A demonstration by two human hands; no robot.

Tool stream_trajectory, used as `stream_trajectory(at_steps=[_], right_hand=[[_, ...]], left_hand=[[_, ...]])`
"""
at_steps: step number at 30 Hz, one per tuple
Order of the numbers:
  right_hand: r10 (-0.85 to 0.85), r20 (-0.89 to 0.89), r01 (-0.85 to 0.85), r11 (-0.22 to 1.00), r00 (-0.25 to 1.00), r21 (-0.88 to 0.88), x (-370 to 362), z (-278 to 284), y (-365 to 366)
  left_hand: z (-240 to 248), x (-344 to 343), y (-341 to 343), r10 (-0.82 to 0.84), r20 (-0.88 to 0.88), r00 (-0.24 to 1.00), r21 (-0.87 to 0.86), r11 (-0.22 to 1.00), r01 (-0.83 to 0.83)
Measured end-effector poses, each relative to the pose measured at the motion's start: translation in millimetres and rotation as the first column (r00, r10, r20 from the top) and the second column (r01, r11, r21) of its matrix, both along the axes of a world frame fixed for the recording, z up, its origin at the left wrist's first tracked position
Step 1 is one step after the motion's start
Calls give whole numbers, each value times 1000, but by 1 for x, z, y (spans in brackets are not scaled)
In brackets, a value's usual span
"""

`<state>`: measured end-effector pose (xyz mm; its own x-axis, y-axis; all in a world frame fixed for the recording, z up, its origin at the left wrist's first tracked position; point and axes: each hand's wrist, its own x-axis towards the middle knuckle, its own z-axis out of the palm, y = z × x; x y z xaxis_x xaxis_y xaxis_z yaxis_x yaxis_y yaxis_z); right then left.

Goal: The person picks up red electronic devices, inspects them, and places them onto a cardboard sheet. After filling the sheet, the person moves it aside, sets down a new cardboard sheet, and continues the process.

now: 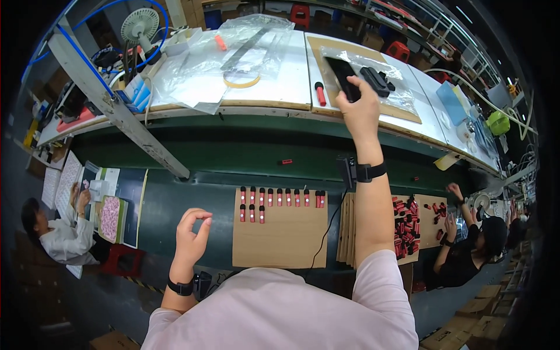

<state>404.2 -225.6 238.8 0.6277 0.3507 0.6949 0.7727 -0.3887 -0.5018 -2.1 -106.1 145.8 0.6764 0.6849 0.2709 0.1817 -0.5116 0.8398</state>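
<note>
My right hand [363, 104] reaches to the raised white shelf, thumb and fingers closed round a black smartphone [338, 70]. The phone lies over clear plastic on a cardboard sheet. Just left of it stands a red tube with a black top [320, 93]. My left hand [192, 233] hovers over the dark green bench with loosely bent fingers, thumb apart and nothing held. To its right is a cardboard sheet [280, 242] on the bench. Along that sheet's far edge stand small red black-topped tubes [279, 197] in a row, with a shorter second row at the left.
A black bracket-like device [375, 81] sits right of the phone. Tape [241, 80] and plastic film [192, 76] lie on the shelf. A post [111, 105] rises at left. Many red tubes [406, 224] pile at right. Co-workers sit left [64, 236] and right [472, 251].
</note>
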Motion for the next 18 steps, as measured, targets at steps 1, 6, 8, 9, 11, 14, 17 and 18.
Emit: stream_trajectory(at_steps=[1, 6, 8, 9, 11, 14, 17, 18], right_hand=[[-28, 45, 28, 1000, 999, 9, 2, 0, -1], [-67, 243, 71, 997, 968, -7, 33, -20, -23], [-91, 375, 102, 995, 922, -9, 22, -15, -22], [-117, 506, 134, 991, 854, 3, 11, -9, -21], [-134, 621, 160, 987, 772, 14, -7, -19, -21], [304, 498, -394, 915, 812, 85, -37, -62, -23], [511, 261, -505, 858, 819, -94, -56, -127, 7], [513, 252, -507, 857, 820, -95, -57, -152, 18]], left_hand=[[0, -1, 1, -5, 2, 1000, -1, 1000, 5], [-3, 5, 5, -20, -14, 1000, -18, 1000, 20], [-10, 5, 8, -10, -31, 999, -33, 999, 9], [-14, 3, 9, -4, -41, 999, -41, 999, 2], [-18, 1, 9, 5, -58, 998, -54, 999, -8], [-23, 4, 10, 3, -73, 997, -76, 997, -9], [-35, -1, 13, 22, -100, 995, -96, 995, -32], [-39, -2, 14, 26, -108, 994, -106, 994, -38]])
